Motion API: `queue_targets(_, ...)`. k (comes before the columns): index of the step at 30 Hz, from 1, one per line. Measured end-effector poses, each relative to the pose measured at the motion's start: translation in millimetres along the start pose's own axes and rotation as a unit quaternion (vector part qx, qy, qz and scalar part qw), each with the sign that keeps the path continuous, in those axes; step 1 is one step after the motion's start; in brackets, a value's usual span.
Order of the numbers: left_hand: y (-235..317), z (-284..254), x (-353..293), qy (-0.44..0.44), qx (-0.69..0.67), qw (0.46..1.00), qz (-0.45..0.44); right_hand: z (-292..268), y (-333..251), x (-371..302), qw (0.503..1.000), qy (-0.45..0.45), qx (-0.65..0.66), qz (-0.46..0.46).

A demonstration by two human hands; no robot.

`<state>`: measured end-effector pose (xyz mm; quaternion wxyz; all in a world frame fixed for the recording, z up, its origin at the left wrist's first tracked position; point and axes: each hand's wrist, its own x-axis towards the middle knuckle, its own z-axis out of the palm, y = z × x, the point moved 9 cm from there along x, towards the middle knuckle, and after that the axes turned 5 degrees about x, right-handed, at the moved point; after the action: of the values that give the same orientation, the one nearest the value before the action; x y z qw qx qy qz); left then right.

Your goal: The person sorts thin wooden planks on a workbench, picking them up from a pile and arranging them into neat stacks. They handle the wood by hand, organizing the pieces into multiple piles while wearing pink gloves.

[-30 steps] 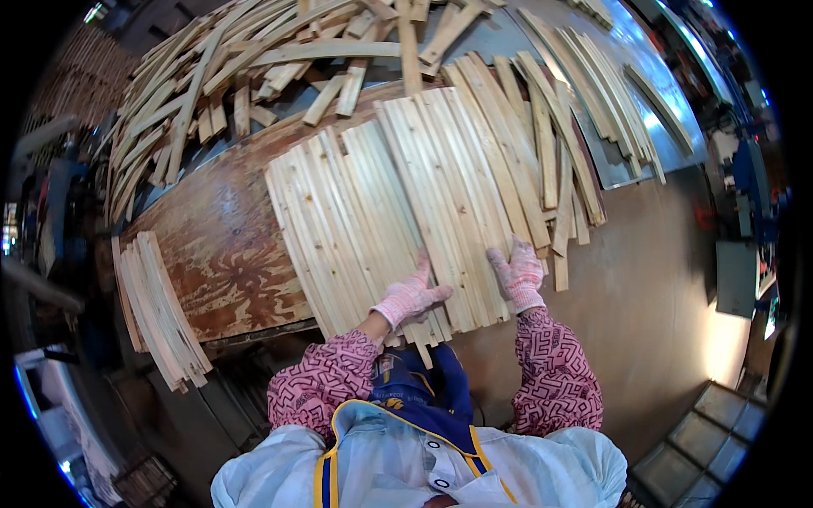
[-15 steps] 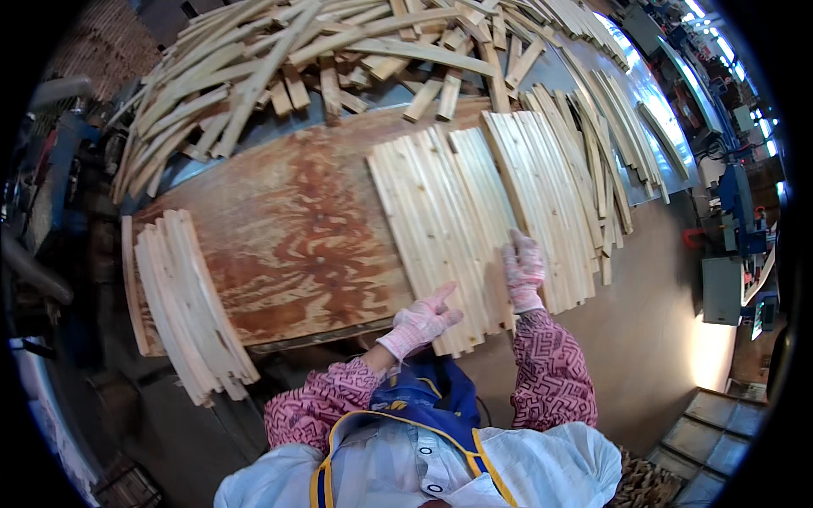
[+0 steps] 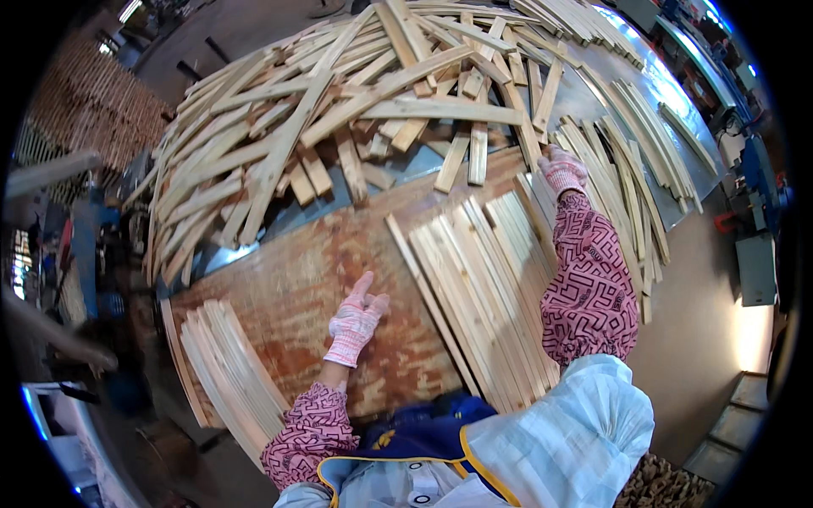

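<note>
My left hand [image 3: 356,317], in a pink-and-white knit glove, is over the reddish-brown plywood board [image 3: 339,250]. Its fingers stretch away from me, apart and holding nothing. Side by side on the board's right part lies a row of pale wooden slats [image 3: 478,296]; one narrow slat [image 3: 432,300] stands slightly apart at its left edge. My right hand [image 3: 562,172], gloved alike, reaches to the row's far end beside the end of a loose slat [image 3: 525,123]. Its fingers point forward, partly bent; no slat is plainly in them. My right sleeve hides part of the row.
A tangled pile of loose slats [image 3: 330,102] covers the metal table's far side. A smaller bundle of slats [image 3: 229,360] lies at the board's left end, overhanging the near edge. More slats [image 3: 622,178] lie on the right. Machinery [image 3: 749,245] stands at the far right.
My right hand has moved forward to the far end of the row. My left hand has left the slats' near end and shifted left over the board. The view has tilted farther ahead.
</note>
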<state>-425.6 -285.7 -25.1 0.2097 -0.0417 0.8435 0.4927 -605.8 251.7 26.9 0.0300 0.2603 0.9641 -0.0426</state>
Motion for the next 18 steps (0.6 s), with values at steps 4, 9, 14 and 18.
queue_targets(4, 119.8, 43.9, 111.8, -0.045, 0.216, 0.969, 0.110, 16.7, -26.1, 38.0, 0.987, -0.118, -0.079, 0.076)
queue_targets(9, 185.1, 145.4, 244.5, 0.002, 0.370, 0.919, 0.138, 56.4, -49.6, 60.4, 0.979, -0.173, -0.077, 0.078)
queue_targets(14, 211.4, 184.7, 309.2, 0.011, 0.452, 0.882, 0.130, 43.4, -50.5, 70.1, 0.975, -0.178, 0.004, 0.131)
queue_targets(18, 204.3, 137.1, 330.1, -0.053, 0.445, 0.891, 0.073, -2.4, -52.6, 79.9, 0.988, -0.129, 0.018, 0.086)
